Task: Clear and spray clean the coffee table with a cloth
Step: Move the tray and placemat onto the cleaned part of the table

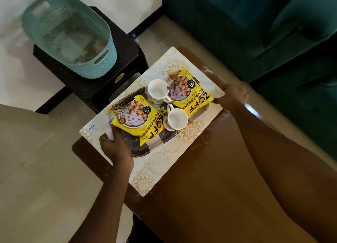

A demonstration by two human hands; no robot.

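A brown coffee table (200, 188) carries a cream placemat (155, 171) with gold flowers. On the mat is an oval tray (138, 150) with a dark feather pattern. The tray holds two yellow soya chunk packets (140, 122) (191, 96) and two empty white cups (157, 89) (177, 119). My left hand (114, 147) grips the tray's near left end, fingers curled over its rim beside something pale. My right hand (233, 95) grips the tray's far right end. I cannot tell whether the tray is off the mat.
A teal plastic basket (102, 63) stands empty on a black stool (127, 47) just beyond the table's far left corner. A dark green sofa (255, 32) runs along the right side. Pale tiled floor (36, 160) lies to the left.
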